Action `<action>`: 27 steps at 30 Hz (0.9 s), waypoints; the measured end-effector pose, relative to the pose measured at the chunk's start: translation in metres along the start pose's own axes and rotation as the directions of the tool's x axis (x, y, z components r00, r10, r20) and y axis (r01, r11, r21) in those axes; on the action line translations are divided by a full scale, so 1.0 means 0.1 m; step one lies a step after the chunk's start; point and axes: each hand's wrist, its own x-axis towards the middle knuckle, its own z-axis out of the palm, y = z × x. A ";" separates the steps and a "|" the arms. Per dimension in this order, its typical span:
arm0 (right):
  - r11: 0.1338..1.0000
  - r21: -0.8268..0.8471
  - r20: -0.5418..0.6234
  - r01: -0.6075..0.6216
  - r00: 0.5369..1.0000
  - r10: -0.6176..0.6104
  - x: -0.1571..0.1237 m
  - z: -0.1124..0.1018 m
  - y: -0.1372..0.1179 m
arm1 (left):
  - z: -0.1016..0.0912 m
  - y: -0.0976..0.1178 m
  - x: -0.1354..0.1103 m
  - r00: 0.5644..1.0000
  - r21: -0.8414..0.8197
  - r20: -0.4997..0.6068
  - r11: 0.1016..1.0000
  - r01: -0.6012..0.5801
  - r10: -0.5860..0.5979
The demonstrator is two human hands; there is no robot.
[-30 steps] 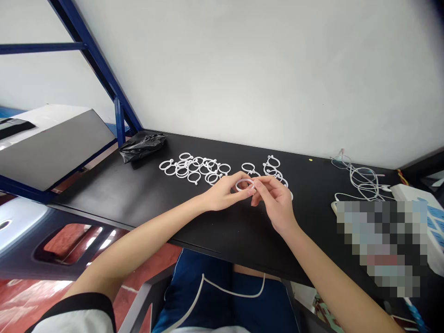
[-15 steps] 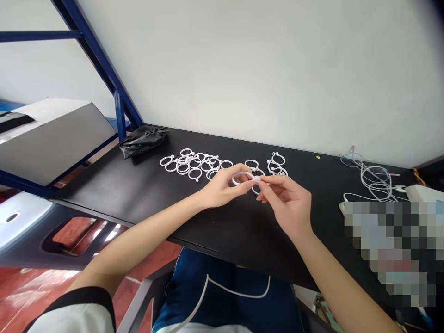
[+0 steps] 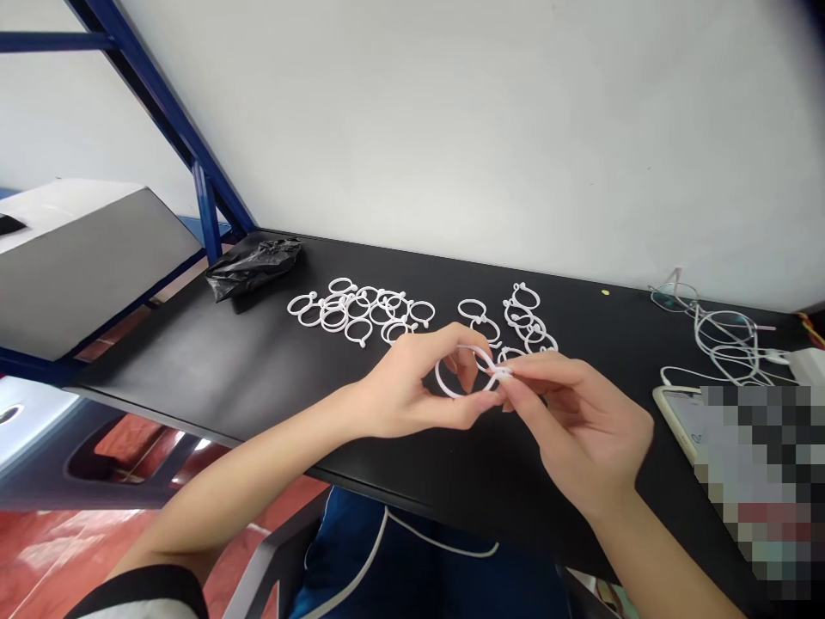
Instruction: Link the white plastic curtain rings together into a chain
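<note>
Both hands hold one white curtain ring point(image 3: 444, 383) above the black table. My left hand point(image 3: 418, 378) curls around the ring, thumb and fingers gripping its right part. With thumb and forefinger, my right hand point(image 3: 580, 421) pinches the ring's small end piece at its right side. Part of the ring is hidden by the fingers. Beyond my left hand lies a loose pile of white rings point(image 3: 357, 331). A smaller group of similar rings point(image 3: 525, 318) lies beyond my right hand, some partly covered by the fingers.
On the black table point(image 3: 258, 370) a crumpled black plastic bag point(image 3: 254, 268) lies at the back left. At the right are tangled white cables point(image 3: 725, 331), glasses point(image 3: 674, 295) and a phone point(image 3: 676, 421), partly blurred out. A white wall point(image 3: 451, 129) stands behind.
My hands and the ring have come closer and lower, slightly to the right. The ring is turned to show more of its opening. The view has shifted a little.
</note>
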 end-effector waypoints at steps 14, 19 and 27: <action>0.964 -0.080 -0.014 0.255 0.966 -0.257 -0.03 -0.07 0.04 | 0.02 -0.04 -0.05 0.991 0.014 0.070 0.994 -0.111 0.110; 0.958 -0.104 -0.004 0.269 0.963 -0.270 -0.03 -0.09 0.02 | 0.02 -0.02 -0.04 0.984 -0.029 0.075 0.987 -0.160 0.162; 0.936 -0.154 0.009 0.317 0.947 -0.320 -0.03 -0.08 0.06 | -0.01 -0.02 -0.03 0.974 0.182 0.047 0.956 -0.228 0.224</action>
